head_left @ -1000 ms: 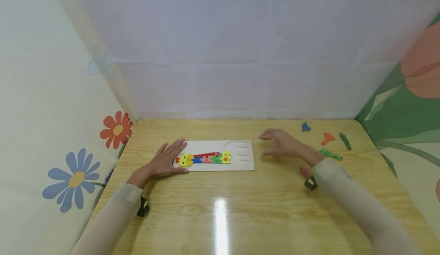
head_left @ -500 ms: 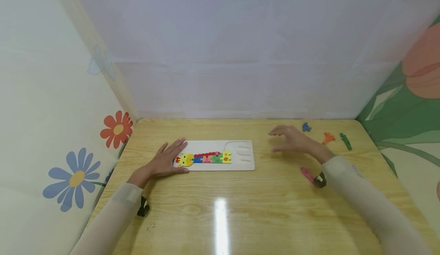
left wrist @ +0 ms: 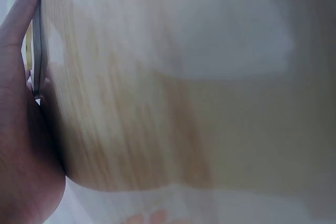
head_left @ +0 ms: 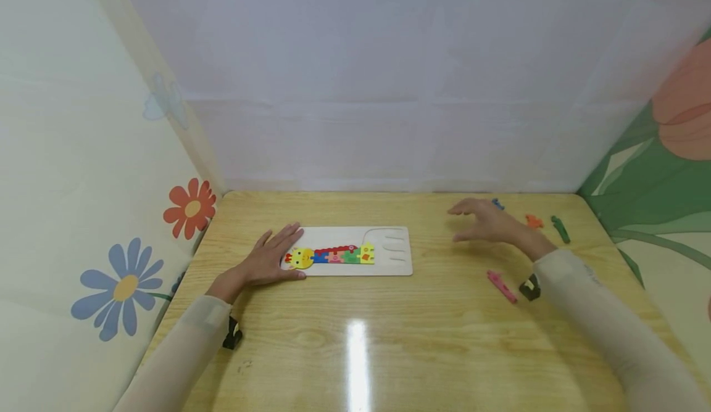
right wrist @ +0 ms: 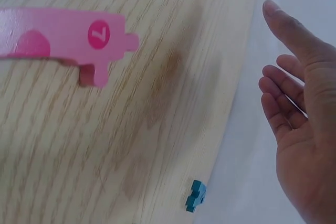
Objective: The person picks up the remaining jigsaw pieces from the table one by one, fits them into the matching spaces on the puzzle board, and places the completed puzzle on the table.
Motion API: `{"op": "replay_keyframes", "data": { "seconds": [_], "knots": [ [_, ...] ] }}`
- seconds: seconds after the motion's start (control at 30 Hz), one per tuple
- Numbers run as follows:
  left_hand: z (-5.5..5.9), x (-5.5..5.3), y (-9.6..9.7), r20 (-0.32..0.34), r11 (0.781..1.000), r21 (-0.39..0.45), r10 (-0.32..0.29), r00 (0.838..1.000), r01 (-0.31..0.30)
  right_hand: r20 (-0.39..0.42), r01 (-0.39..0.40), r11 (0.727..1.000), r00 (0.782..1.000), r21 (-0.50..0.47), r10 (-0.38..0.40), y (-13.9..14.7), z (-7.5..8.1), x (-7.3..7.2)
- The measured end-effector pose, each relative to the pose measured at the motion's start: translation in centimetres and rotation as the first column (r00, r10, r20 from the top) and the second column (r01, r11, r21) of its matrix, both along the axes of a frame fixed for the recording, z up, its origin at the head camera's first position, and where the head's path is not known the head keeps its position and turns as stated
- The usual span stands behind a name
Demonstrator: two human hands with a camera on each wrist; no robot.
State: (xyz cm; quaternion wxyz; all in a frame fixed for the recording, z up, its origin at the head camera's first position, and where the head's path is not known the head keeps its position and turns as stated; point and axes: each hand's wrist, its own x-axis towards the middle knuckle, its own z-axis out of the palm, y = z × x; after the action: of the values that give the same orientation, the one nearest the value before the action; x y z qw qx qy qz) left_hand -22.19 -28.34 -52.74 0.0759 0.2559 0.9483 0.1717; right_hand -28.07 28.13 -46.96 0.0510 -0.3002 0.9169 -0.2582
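Observation:
A white giraffe puzzle board lies on the wooden table, its head and colourful neck pieces set in at the left. Outlined recesses show at its right end. My left hand rests at the board's left end, fingers spread along the far corner and thumb by the near edge. To the right of the board, my right hand hovers with fingers and thumb apart and nothing held. Closest to that wrist is a pink puzzle piece; the right wrist view shows this pink piece marked with a 7.
A blue piece and an orange piece lie beyond my right hand, partly covered by it. A dark green piece sits farther right. White cloth hangs behind the table's back edge.
My right hand has drawn away from the board, to the right and slightly back, uncovering the pink piece and covering the light green one. The left hand stays put.

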Motion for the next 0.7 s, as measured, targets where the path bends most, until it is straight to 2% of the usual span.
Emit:
{"op": "replay_keyframes", "data": {
  "seconds": [0.5, 0.7],
  "knots": [
    [0.2, 0.2, 0.1, 0.012, 1.000, -0.005, 0.006, 1.000, -0.006, -0.021, 0.040, 0.999, 0.999, -0.011, -0.041, 2.9, 0.1, -0.6],
    [0.1, 0.1, 0.0, 0.007, 1.000, -0.015, 0.006, 1.000, -0.006, 0.058, 0.115, 0.993, 0.992, 0.015, -0.115, 4.0, 0.5, -0.9]
  ]
}}
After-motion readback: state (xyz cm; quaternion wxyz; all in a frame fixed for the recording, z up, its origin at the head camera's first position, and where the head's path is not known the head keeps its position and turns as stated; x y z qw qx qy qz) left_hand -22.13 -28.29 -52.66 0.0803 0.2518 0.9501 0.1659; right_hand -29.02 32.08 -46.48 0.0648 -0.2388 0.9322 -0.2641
